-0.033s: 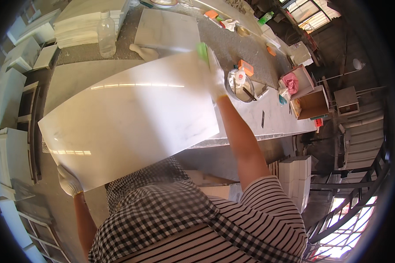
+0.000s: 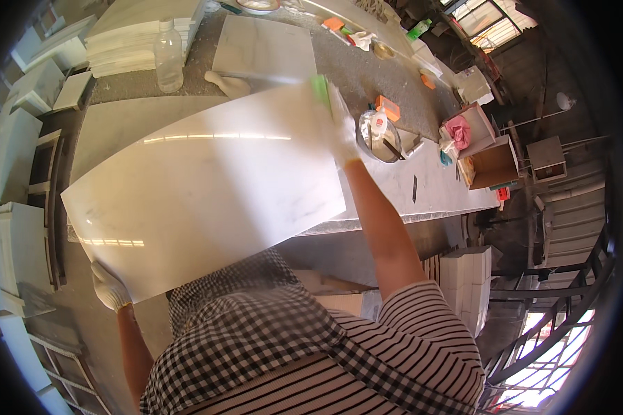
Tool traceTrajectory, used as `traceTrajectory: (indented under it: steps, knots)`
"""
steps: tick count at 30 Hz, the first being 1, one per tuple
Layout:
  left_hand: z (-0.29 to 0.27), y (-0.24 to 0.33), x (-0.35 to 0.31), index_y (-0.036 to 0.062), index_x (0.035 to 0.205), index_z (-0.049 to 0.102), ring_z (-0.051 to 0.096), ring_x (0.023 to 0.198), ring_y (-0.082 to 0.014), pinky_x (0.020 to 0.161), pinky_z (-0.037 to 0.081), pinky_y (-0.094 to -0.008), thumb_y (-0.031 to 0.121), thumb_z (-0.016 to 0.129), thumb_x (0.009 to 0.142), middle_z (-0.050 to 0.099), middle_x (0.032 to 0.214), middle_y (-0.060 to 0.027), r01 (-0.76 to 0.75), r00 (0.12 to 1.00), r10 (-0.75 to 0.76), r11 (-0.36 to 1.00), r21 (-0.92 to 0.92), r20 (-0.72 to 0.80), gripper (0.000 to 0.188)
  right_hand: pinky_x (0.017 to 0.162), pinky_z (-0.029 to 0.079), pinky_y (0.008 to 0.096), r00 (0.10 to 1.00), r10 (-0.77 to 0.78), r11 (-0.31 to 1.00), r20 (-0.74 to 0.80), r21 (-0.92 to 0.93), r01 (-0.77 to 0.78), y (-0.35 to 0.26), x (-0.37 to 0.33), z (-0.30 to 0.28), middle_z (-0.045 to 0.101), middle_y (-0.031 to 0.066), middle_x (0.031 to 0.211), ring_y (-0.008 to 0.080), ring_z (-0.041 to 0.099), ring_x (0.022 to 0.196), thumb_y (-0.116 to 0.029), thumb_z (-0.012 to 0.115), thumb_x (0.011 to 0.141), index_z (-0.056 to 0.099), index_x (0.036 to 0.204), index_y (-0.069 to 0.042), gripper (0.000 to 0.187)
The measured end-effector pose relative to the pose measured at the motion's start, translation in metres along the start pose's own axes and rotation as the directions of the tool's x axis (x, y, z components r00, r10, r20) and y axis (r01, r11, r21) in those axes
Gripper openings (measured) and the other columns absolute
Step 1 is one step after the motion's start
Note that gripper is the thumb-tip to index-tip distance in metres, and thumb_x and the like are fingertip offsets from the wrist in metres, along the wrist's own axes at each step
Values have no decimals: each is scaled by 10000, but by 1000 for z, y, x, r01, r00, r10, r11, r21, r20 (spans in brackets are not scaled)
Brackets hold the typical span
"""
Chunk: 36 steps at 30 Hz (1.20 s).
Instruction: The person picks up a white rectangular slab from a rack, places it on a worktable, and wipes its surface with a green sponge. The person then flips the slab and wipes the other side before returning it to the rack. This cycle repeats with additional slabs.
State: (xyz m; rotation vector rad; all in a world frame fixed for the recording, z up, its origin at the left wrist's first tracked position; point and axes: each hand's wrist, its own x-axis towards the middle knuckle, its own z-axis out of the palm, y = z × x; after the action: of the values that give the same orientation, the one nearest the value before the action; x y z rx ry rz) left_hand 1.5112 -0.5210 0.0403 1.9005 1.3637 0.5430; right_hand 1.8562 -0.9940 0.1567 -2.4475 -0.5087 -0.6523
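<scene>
A large glossy white marble tile (image 2: 201, 187) with faint grey veins fills the middle, tilted in front of my apron over the bench's near edge. My left hand (image 2: 108, 285), in a white knit glove, grips its lower left edge, the fingers partly hidden behind it. At the tile's right edge, my right hand (image 2: 342, 135), also gloved and smeared by motion, is closed on a green pad (image 2: 319, 90). The pad sits against the upper right corner.
On the bench (image 2: 367, 76) stand a clear bottle (image 2: 168, 59), a stack of tiles (image 2: 128, 38), another marble tile (image 2: 263, 47), a wooden-looking pestle shape (image 2: 227, 84), a metal bowl (image 2: 378, 142) and an orange block (image 2: 387, 107). Cardboard boxes (image 2: 493, 162) sit at the right.
My right hand and the green pad have moved slightly down toward me along the tile's right edge. My left hand and the tile look nearly still.
</scene>
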Motion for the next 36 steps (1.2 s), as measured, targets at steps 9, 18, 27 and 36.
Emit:
traceTrajectory:
  steps: [9, 18, 27, 36]
  knots:
    - [1, 3, -4, -9, 1205, 651, 676, 971, -278, 846, 504, -359, 596, 391, 984, 704, 1091, -181, 5, 999, -6, 1000, -29, -35, 694, 1037, 413, 307, 892, 391, 919, 228, -47, -391, -53, -197, -96, 469, 175, 1441, 260, 515, 1269, -154, 554, 961, 345, 1494, -56, 581]
    - [1, 7, -6, -16, 1135, 673, 684, 875, -273, 790, 515, -380, 574, 401, 987, 720, 990, -169, -2, 999, 1, 1000, -30, -38, 666, 1096, 339, 335, 941, 295, 874, 169, 351, -337, -36, -103, -48, 477, 158, 1446, 238, 427, 1351, -210, 516, 972, 364, 1459, 22, 560]
    - [1, 3, -3, -3, 1166, 667, 686, 891, -291, 794, 520, -381, 588, 384, 986, 720, 1013, -176, -16, 1000, 16, 1000, 4, -12, 679, 1097, 361, 369, 991, 119, 989, 70, 80, -124, -27, 17, -9, 467, 154, 1453, 312, 444, 1345, -240, 547, 978, 386, 1485, -129, 544]
    - [0, 1, -5, -6, 1173, 664, 684, 906, -284, 813, 515, -377, 560, 384, 999, 717, 1030, -173, -35, 999, 34, 999, -11, -27, 655, 1038, 420, 369, 894, 411, 893, 180, 116, -434, -58, -173, -87, 470, 240, 1432, 374, 493, 1295, -172, 530, 949, 374, 1461, -4, 561]
